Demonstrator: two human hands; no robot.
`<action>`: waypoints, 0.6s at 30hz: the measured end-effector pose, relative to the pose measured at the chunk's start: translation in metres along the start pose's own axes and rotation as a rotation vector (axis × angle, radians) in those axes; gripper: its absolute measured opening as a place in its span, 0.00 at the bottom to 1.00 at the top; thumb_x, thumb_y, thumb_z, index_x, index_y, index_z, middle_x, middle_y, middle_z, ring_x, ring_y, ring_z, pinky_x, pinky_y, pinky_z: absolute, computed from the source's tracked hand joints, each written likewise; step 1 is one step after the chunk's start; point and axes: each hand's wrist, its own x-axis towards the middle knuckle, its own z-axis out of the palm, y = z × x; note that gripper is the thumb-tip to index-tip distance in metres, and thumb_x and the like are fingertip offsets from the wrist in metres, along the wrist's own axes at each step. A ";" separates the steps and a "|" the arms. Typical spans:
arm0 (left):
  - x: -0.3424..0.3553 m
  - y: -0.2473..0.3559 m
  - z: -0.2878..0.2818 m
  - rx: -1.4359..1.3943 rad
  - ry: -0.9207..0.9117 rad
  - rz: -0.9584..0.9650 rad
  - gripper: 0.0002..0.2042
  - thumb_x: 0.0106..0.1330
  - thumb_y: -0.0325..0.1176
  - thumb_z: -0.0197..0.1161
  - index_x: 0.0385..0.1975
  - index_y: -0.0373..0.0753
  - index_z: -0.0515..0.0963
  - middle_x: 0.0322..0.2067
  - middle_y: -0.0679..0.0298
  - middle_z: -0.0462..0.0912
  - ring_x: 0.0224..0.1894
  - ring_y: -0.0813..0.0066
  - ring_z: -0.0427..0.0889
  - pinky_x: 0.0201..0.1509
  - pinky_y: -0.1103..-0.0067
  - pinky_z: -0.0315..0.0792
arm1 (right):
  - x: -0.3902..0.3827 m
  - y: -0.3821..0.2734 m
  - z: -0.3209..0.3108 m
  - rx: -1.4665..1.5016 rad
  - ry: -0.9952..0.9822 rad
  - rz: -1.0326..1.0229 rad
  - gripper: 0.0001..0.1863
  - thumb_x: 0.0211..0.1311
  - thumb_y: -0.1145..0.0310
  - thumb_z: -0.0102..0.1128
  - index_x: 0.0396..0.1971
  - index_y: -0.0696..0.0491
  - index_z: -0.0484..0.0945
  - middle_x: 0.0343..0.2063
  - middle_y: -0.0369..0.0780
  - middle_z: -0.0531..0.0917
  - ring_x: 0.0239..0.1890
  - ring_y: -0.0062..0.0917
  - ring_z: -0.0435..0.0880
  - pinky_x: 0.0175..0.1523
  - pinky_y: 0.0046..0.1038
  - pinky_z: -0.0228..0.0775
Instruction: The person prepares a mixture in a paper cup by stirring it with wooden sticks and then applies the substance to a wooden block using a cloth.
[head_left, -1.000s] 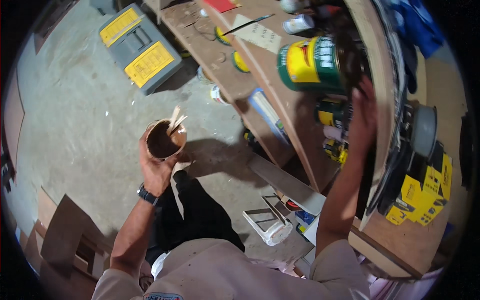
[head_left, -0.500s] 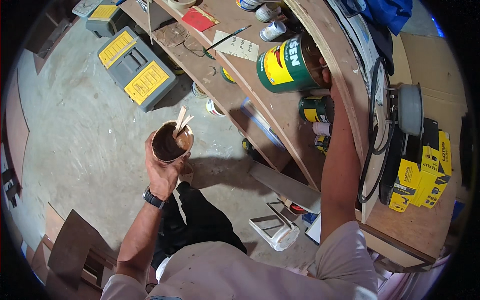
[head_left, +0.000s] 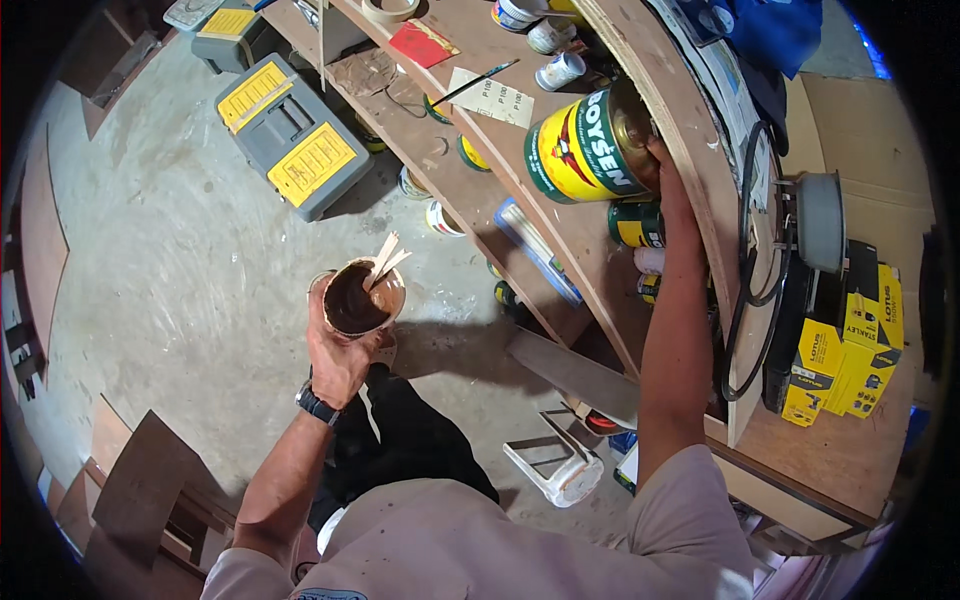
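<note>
My left hand (head_left: pixel 338 355), with a dark watch on its wrist, is wrapped round a cup (head_left: pixel 397 297). Brown stuff coats the inside of the cup, and thin wooden sticks (head_left: pixel 384 260) lean out over its rim. Over at the shelf, my right hand (head_left: pixel 672 178) grips a large green and yellow paint can (head_left: pixel 580 150) near its brassy end. Part of that hand is hidden behind the can and the board edge. Whether the can rests on the shelf or is lifted, I cannot tell.
A wooden shelf unit (head_left: pixel 560 235) carries smaller cans (head_left: pixel 636 224), white jars (head_left: pixel 560 71), a brush (head_left: pixel 475 82) and sandpaper (head_left: pixel 492 97). A grey and yellow toolbox (head_left: pixel 290 135) sits on the floor. Nearby are a white stool (head_left: pixel 572 478) and yellow boxes (head_left: pixel 862 340).
The paint can has turned in my right hand, so more of its label faces me. My left hand still holds the cup. The whole view has shifted slightly.
</note>
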 end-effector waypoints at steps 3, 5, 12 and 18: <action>0.000 -0.008 -0.007 -0.030 0.018 -0.015 0.42 0.50 0.19 0.81 0.66 0.35 0.65 0.62 0.58 0.77 0.64 0.67 0.78 0.71 0.70 0.73 | 0.009 -0.004 -0.005 0.090 -0.036 0.022 0.24 0.70 0.55 0.62 0.59 0.54 0.80 0.55 0.49 0.85 0.58 0.45 0.82 0.66 0.42 0.69; 0.000 -0.010 -0.014 0.070 0.048 0.000 0.41 0.51 0.18 0.79 0.66 0.35 0.64 0.59 0.58 0.78 0.61 0.67 0.80 0.68 0.71 0.75 | 0.014 -0.040 -0.009 0.243 -0.064 0.118 0.22 0.66 0.69 0.64 0.60 0.56 0.80 0.55 0.44 0.84 0.57 0.32 0.80 0.65 0.34 0.70; 0.012 -0.042 -0.030 0.139 0.100 -0.026 0.42 0.51 0.19 0.79 0.67 0.36 0.63 0.59 0.57 0.78 0.61 0.67 0.80 0.67 0.72 0.76 | 0.009 -0.083 -0.035 0.464 -0.108 0.200 0.21 0.73 0.76 0.58 0.64 0.54 0.78 0.45 0.36 0.82 0.46 0.20 0.78 0.59 0.22 0.67; 0.052 -0.111 -0.025 0.043 0.126 -0.060 0.40 0.53 0.20 0.79 0.66 0.34 0.65 0.61 0.57 0.78 0.63 0.67 0.79 0.69 0.71 0.74 | -0.023 -0.164 -0.046 -0.164 0.033 0.172 0.20 0.76 0.78 0.55 0.65 0.53 0.79 0.62 0.46 0.77 0.57 0.28 0.82 0.61 0.27 0.73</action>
